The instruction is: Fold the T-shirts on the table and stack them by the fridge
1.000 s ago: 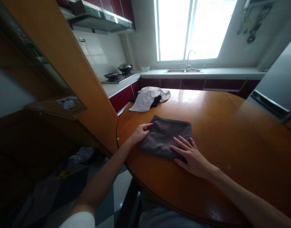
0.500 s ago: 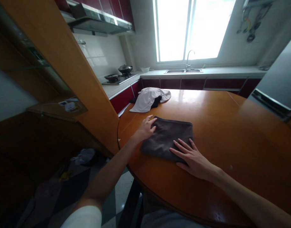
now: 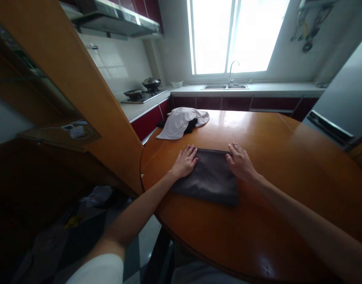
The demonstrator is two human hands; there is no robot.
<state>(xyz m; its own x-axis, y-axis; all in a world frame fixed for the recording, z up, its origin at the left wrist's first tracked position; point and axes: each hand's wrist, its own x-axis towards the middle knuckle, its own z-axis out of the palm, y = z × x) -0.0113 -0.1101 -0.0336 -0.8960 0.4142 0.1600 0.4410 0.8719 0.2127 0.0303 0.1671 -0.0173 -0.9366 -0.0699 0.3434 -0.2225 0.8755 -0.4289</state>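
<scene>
A dark grey folded cloth [image 3: 212, 179] lies flat on the wooden table [image 3: 272, 157]. My left hand [image 3: 184, 161] rests on its upper left corner, fingers extended. At the upper right corner is my right hand [image 3: 239, 161], its fingers stretched away from me and the palm over the cloth's right edge. Neither hand grips anything. The near edge of the cloth is uncovered.
A white cloth [image 3: 181, 120] lies heaped over a black one [image 3: 191, 125] at the table's far left. Beyond are a stove [image 3: 144, 96] with pans, a sink [image 3: 215, 87] under the window, and a fridge [image 3: 343, 94] at right. A wooden partition [image 3: 110, 138] stands left.
My right hand has moved from the cloth's near right part up to its far right corner. My left hand now lies flatter on the far left corner. The view has shifted slightly.
</scene>
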